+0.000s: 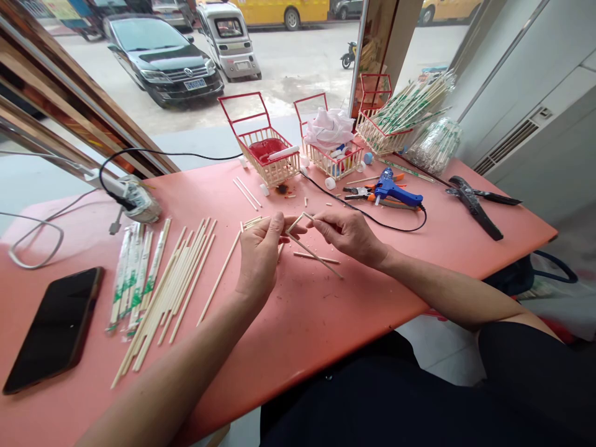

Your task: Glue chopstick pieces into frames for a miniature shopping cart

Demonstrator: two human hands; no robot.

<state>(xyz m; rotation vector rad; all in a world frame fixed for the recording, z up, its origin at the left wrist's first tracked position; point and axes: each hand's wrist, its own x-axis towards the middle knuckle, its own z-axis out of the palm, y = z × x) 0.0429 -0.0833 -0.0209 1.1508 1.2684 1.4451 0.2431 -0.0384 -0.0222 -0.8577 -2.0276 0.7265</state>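
Note:
Over the middle of the pink table, my left hand point(261, 251) is closed on a small frame of joined chopsticks point(314, 253), its thumb on top. The frame has a long stick slanting down to the right and a short bent corner at its upper end. My right hand point(347, 234) pinches that short corner piece between thumb and fingertips. Beneath the hands lies a loose chopstick point(316, 257). Left of my left hand is a row of bare chopsticks point(179, 282), with a single chopstick point(218, 276) nearer to it. Some short pieces behind my left hand are partly hidden.
Small stick-built carts point(267, 155) with red handles stand at the back, one holding wrapped chopsticks point(410, 105). A blue glue gun point(395, 189), pliers point(358, 192) and a black tool point(475, 205) lie right. A phone point(53, 329), wrapped chopsticks point(137, 273) and a power strip point(135, 195) are left.

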